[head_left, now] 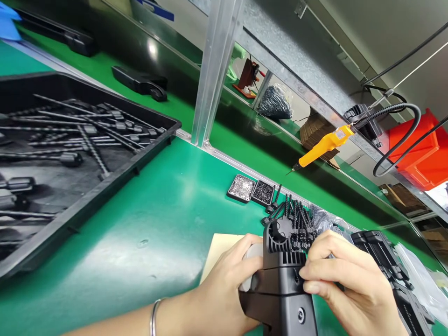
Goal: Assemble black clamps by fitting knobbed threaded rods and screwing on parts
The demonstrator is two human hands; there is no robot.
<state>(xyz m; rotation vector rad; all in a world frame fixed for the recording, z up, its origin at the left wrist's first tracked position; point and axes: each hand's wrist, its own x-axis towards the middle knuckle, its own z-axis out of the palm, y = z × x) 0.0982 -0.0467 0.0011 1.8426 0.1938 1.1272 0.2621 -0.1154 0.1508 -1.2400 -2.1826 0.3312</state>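
My left hand (227, 277) is closed round a black plastic tool housing (285, 284) with a vented, ring-shaped top end. A grey rounded part (250, 263) shows between my left fingers and the housing; whether it belongs to the housing I cannot tell. At the housing's right side, my right hand (350, 280) has thumb and fingertips pinched together beside a small slot. Whatever those fingertips hold, if anything, is too small to make out. Behind the housing lies a bunch of short black corrugated cords (299, 217). A cream-coloured board (217, 252) lies partly under my left hand.
Left, a black tray (122, 172) holds long black rods with knobs. Two small boxes, one of silvery pieces (242, 187) and one of dark screws (263, 192), stand mid-bench. An orange electric screwdriver (324, 148) hangs above. Black housings (376, 254) lie right; another black unit (140, 83) rests behind.
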